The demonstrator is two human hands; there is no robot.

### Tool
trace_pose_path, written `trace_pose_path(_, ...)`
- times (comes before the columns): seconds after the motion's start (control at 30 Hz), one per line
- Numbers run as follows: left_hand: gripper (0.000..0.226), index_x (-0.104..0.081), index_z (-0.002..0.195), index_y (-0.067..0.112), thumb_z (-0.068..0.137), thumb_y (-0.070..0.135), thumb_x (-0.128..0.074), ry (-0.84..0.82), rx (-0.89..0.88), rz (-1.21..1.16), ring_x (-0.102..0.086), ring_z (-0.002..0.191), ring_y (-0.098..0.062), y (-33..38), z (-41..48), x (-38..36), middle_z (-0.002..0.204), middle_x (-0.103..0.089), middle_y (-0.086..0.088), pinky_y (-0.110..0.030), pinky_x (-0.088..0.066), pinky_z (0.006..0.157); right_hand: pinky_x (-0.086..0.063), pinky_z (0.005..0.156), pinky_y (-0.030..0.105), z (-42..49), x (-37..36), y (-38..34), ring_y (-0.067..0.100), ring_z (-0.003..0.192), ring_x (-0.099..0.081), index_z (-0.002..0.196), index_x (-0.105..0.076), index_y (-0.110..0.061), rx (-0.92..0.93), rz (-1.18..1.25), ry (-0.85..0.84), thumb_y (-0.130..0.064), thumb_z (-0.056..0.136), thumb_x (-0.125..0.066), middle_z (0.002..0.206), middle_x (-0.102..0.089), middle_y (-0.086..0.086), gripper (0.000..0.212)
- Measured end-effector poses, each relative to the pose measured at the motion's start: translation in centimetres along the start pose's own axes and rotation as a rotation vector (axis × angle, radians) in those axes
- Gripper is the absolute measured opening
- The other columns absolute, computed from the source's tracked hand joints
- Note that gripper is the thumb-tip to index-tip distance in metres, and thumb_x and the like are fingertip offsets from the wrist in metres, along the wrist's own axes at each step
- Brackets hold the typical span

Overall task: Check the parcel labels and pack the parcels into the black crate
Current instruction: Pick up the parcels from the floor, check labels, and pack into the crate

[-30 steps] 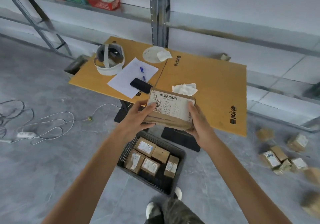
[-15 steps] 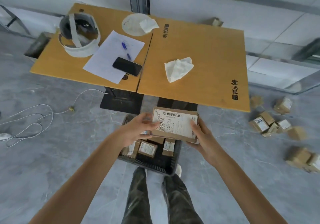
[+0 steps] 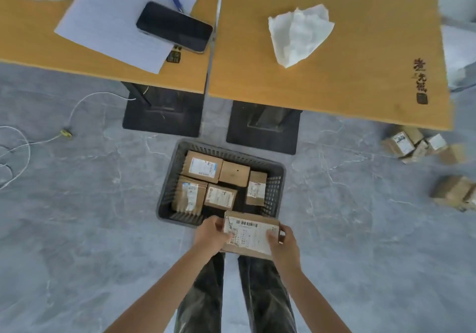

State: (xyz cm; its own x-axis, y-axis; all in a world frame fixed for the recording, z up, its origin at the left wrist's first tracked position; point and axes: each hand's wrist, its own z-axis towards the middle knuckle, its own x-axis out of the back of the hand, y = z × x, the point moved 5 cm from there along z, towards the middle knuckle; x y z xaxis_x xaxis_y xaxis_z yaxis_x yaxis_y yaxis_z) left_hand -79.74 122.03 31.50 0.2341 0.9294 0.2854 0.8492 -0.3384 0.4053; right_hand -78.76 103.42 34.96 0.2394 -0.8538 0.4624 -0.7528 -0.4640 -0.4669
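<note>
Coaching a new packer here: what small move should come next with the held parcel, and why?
Probably lower the parcel forward into the black crate, toward its barer near-right part: left hand and right hand grip it label-up at the near rim, and five packed parcels fill the rest.

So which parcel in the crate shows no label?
The middle parcel in the crate's far row: its top is bare cardboard, while the other four show white labels.

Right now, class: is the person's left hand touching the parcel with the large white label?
Touching. The head view shows the left hand gripping the parcel at its left edge, thumb lying on its top face.
</note>
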Motion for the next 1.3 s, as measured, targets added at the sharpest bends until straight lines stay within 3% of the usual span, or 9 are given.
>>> trace_pose_path(0.13,0.023,-0.055,0.09,0.022,0.077,0.019,-0.074,0.009,-0.039,-0.008,-0.061,0.087,-0.008,-4.0,7.3,-2.6,0.102,-0.069,0.002,-0.015,-0.047,0.062,-0.051,0.062,0.015,6.6,-4.0,4.4,0.018,0.095,-0.058,0.127,-0.048,-0.015,-0.049,-0.092,0.033,-0.024,0.097,-0.049,0.113,-0.061,0.005,0.031)
trace_pose_path(0.23,0.021,-0.061,0.096,0.019,0.079,0.019,-0.072,0.006,-0.086,0.01,-0.063,0.088,-0.01,-5.3,13.4,-4.4,0.097,-0.068,0.005,-0.019,-0.049,0.069,-0.053,0.073,0.022,11.7,-6.4,7.0,0.025,0.114,-0.057,0.134,-0.042,-0.013,-0.058,-0.16,0.032,-0.021,0.097,-0.05,0.127,-0.058,0.009,0.039)
trace_pose_path(0.4,0.011,-0.054,0.094,0.018,0.087,0.019,-0.063,-0.038,-0.133,0.101,-0.052,0.071,-0.002,-6.5,22.9,-8.9,0.099,-0.063,0.001,-0.012,-0.037,0.051,-0.045,0.099,0.041,20.2,-10.0,10.1,0.029,0.126,-0.049,0.149,-0.015,-0.018,0.069,-0.316,-0.007,-0.014,0.094,-0.051,0.139,-0.05,0.008,0.066)
trace_pose_path(0.53,0.035,-0.043,0.123,0.013,0.09,0.01,-0.053,-0.151,-0.156,0.191,-0.059,0.102,-0.02,-8.5,28.5,-13.7,0.123,-0.057,-0.01,-0.027,-0.051,0.076,-0.044,0.082,0.012,26.2,-12.7,14.4,0.019,0.118,-0.045,0.147,-0.023,-0.022,0.079,-0.479,-0.044,-0.016,0.094,-0.052,0.141,-0.043,0.01,0.061)
trace_pose_path(0.7,0.076,-0.007,0.148,0.014,0.086,-0.002,-0.048,-0.351,-0.062,0.144,-0.042,0.129,-0.033,-11.5,33.1,-18.8,0.148,-0.032,-0.017,-0.043,-0.044,0.101,-0.046,0.065,0.017,30.9,-15.9,19.4,0.028,0.112,-0.055,0.141,-0.031,-0.024,0.05,-0.652,-0.079,-0.016,0.09,-0.06,0.143,-0.026,0.014,0.059)
trace_pose_path(0.9,0.077,-0.002,0.149,0.006,0.09,0.007,-0.051,-0.381,0.061,0.172,-0.033,0.134,-0.027,-14.8,37.0,-21.8,0.152,-0.023,-0.015,-0.035,-0.034,0.109,-0.046,0.097,0.037,34.9,-18.4,22.6,0.038,0.14,-0.025,0.149,-0.016,-0.028,0.094,-0.815,-0.188,-0.012,0.089,-0.062,0.157,0.004,0.015,0.078)
trace_pose_path(0.97,0.059,-0.021,0.146,0.005,0.092,0.006,-0.045,-0.406,0.072,0.135,-0.043,0.126,-0.023,-14.9,37.9,-22.3,0.145,-0.036,-0.014,-0.033,-0.041,0.101,-0.042,0.103,0.042,36.0,-18.5,23.1,0.042,0.143,-0.013,0.151,-0.006,-0.027,0.131,-0.892,-0.22,-0.015,0.091,-0.059,0.157,0.013,0.018,0.081)
trace_pose_path(1.1,0.025,-0.058,0.114,0.006,0.093,0.01,-0.046,-0.014,0.337,-0.24,-0.06,0.085,-0.015,-15.5,39.9,-20.1,0.103,-0.064,-0.006,-0.024,-0.048,0.066,-0.04,0.106,0.048,37.4,-18.2,22.4,0.041,0.142,-0.017,0.151,-0.01,-0.022,0.336,-1.074,-0.18,-0.01,0.088,-0.061,0.157,0.008,0.02,0.081)
trace_pose_path(1.3,0.044,-0.049,0.124,0.011,0.084,0.018,-0.067,0.156,0.648,-0.797,-0.062,0.099,-0.031,-18.4,41.0,-16.6,0.118,-0.057,-0.016,-0.043,-0.053,0.089,-0.031,0.109,0.057,37.3,-19.1,22.0,0.043,0.141,-0.016,0.15,-0.01,-0.016,0.572,-1.244,-0.268,0.0,0.085,-0.059,0.154,-0.013,0.023,0.083)
